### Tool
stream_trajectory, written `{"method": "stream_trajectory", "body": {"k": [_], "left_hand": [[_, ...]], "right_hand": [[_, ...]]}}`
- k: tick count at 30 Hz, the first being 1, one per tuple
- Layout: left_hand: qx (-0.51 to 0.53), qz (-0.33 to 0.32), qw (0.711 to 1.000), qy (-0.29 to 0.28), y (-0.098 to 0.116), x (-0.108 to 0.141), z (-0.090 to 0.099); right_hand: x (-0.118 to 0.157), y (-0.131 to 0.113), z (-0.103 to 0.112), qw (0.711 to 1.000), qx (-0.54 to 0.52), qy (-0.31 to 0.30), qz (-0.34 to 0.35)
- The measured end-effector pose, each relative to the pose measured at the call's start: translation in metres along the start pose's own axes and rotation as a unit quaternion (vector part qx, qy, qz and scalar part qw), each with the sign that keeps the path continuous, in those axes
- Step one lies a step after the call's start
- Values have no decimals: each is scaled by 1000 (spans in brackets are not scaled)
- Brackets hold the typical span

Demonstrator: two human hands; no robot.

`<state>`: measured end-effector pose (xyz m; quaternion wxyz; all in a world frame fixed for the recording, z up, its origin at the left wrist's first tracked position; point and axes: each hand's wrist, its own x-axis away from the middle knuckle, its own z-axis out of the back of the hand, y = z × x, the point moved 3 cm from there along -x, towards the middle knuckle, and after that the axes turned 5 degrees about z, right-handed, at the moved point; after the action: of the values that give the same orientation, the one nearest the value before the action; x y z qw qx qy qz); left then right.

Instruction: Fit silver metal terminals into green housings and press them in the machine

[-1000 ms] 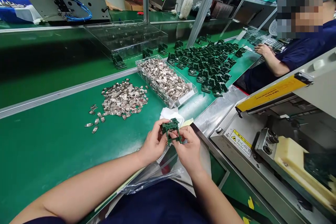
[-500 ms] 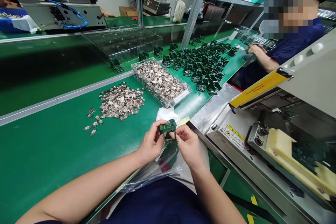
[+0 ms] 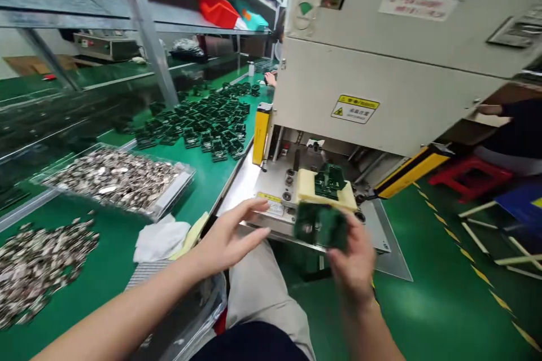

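My right hand (image 3: 355, 262) grips a dark green circuit board (image 3: 317, 225), blurred by motion, between thumb and fingers. The board is held just in front of a cream-coloured fixture (image 3: 305, 187) on the bed of a grey press (image 3: 313, 82). Another green board assembly (image 3: 329, 180) sits on that fixture. To the left, my left hand (image 3: 226, 240) is empty, its fingers and thumb apart, near the front edge of the press bed.
Left on the green bench stand a clear tray of small metal parts (image 3: 169, 194), a loose metal heap (image 3: 42, 265) and a white cloth (image 3: 161, 240). Many green boards (image 3: 207, 121) lie behind. Yellow-and-black guards (image 3: 261, 135) flank the press opening. A red stool (image 3: 472, 175) stands right.
My view has swung right from the bench to the press. The board, held in both hands before, is now in my right hand alone; my left hand has let go and opened.
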<state>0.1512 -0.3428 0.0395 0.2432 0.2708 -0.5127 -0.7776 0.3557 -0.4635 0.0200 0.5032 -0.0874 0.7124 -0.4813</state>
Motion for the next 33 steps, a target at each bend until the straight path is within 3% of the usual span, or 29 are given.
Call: {"method": "stream_trajectory", "body": {"k": [2,4,6,9,12,15,18,20,24,27,29,30,32,33], "left_hand": [[-40,-48,998,3,16,-52,-24],[-73,-62,995,1,26,-100,-49],[-82,-38,996,-12,31,-138,-70],[-17,2,1000,-15,35,-164,-82],[99,1,995,17,38,-149,-62],[117,18,992,35,27,-100,-23],[57,86,994,48,-3,-40,18],[28,146,988,50,-30,-6,36],[30,179,983,1,-69,24,40],[50,180,981,-49,-85,19,29],[73,168,979,-86,-90,10,23],[83,160,978,-103,-92,5,22],[95,150,977,-122,-94,-2,22],[98,149,976,-123,-93,-4,23]], "right_hand": [[-3,7,53,976,20,216,-14],[-6,14,88,947,38,317,-27],[-14,18,106,947,58,314,-41],[-34,24,110,967,90,232,-55],[-63,29,97,981,146,113,-60],[-92,34,78,967,241,-33,-77],[-111,37,62,934,315,-145,-90],[-114,38,56,924,329,-173,-92],[-98,34,62,920,359,-147,-59],[-60,32,98,895,445,-8,-8],[-21,36,136,855,499,126,-64],[0,41,153,850,490,148,-125],[36,50,176,872,398,175,-224],[47,53,179,889,349,177,-237]]}}
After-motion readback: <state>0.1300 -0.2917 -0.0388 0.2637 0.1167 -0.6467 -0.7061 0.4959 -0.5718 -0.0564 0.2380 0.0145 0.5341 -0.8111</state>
